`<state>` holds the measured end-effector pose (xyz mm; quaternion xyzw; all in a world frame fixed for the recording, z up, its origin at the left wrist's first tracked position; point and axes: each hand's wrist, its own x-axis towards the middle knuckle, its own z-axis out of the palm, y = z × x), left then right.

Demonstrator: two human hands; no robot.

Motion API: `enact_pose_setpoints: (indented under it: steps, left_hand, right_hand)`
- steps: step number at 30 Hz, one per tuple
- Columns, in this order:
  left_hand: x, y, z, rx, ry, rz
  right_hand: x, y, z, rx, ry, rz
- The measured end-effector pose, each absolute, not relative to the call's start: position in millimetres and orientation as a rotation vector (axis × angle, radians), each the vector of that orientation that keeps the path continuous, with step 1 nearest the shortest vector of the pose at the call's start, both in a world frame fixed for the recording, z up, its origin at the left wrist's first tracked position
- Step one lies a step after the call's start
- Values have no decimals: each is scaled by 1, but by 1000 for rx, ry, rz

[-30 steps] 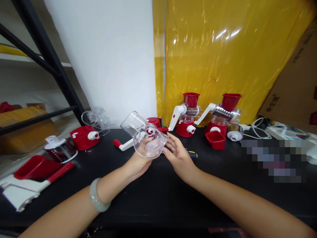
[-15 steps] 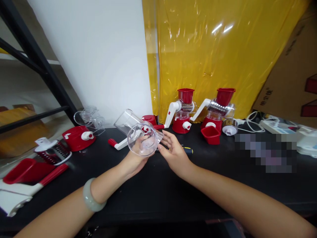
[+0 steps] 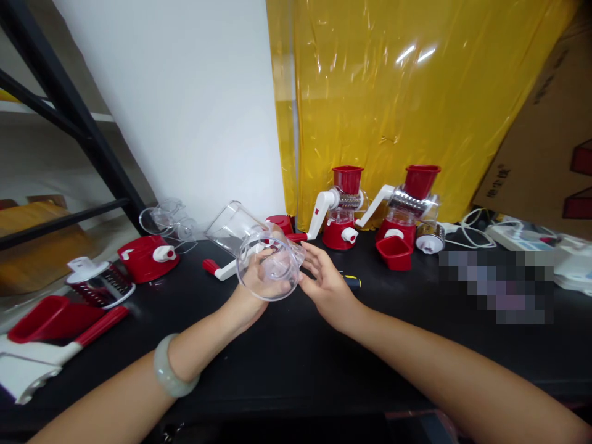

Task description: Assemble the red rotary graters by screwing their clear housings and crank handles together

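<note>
Above the table, tilted, is a clear plastic rotary grater housing, with its round open end facing me. My left hand is wrapped around it from below, its fingers showing through the clear wall. On the other side my right hand grips the housing's small right-hand end between thumb and fingers. Behind the housing lie a white crank handle with a red grip and a red base, both partly covered. A dark and yellow tool lies just past my right hand.
Two assembled red rotary graters stand at the back right, near a loose red hopper and a grating drum. On the left are a red base, another drum, a red pusher and clear housing.
The clear housing has tilted a little, its round end moving slightly lower and its other end shifting left. Both hands keep hold of it.
</note>
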<state>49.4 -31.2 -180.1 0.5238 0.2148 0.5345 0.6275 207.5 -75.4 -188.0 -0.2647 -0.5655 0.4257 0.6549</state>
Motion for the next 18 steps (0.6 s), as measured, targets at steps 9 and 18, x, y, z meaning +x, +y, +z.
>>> enact_pose_setpoints:
  steps: [9,18]
  left_hand:
    - [48,-28,-183,1275,587,1363]
    - [44,-34,-181,1353,582,1309]
  right_hand:
    - [211,-77,-185,-566,-1389,981]
    - [213,-84,-185,-652,-1512,842]
